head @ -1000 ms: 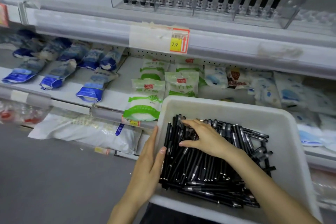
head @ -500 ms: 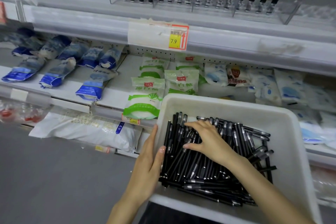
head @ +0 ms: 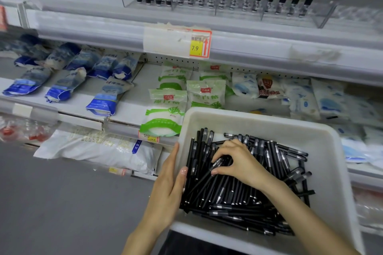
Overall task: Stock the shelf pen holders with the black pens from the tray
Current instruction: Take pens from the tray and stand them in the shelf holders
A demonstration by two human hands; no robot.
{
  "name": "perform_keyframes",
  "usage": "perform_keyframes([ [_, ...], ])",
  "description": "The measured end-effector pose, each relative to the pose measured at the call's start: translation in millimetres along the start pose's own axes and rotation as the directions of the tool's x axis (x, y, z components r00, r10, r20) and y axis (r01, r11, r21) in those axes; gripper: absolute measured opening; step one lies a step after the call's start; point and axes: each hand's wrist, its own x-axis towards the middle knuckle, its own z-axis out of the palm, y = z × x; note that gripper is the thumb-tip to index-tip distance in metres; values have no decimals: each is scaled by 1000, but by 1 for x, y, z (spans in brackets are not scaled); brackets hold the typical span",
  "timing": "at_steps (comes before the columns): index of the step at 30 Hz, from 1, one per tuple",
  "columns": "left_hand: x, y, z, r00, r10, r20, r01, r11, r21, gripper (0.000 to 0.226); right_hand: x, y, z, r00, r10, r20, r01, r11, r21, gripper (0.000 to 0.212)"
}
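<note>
Picking step in hand: the right hand (head: 238, 163) is down on the heap of black pens (head: 228, 201) in the white tray (head: 269, 128). Thumb and curled fingers pinch one pen (head: 219, 162) near its end, so that grip is clenched on a single pen whose length lies across the pile. The left hand (head: 170, 184) lies flat against the tray's left wall, fingers straight, thumb over the rim: grip released, just steadying. By my read the stocking is well along but not done. The clear pen holders (head: 327, 14) on the top shelf, far and above, show a long row of upright pens, packed tighter at the left, with gaps further right. The next move calls for lifting this pen free of its neighbours, turning it upright and carrying it up to an open slot. Edges to watch: the tray's far rim, the jutting shelf lip (head: 269, 47) with the yellow price tag (head: 200, 44) on the way, and the holders' clear front wall. Open room lies above the tray; the bags (head: 165, 114) on the middle shelf sit below the route.
</note>
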Motion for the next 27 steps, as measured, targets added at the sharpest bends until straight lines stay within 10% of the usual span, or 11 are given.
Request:
perform_keyframes([
  [9,7,14,-9,998,50,-45,-45,995,91,51,-18,-38,-37,995,26,-101,15,924,382,14],
  [15,20,78,-51,882,319,-348,-308,947,90,46,-36,-110,-89,960,-78,-271,202,859,470,15],
  [21,93,162,-131,653,468,-595,-554,831,46,45,-30,-215,-183,780,-294,-553,543,757,363,29],
  [27,170,187,-149,733,469,-492,-458,876,153,68,20,-267,-241,561,-369,-741,706,680,195,30],
])
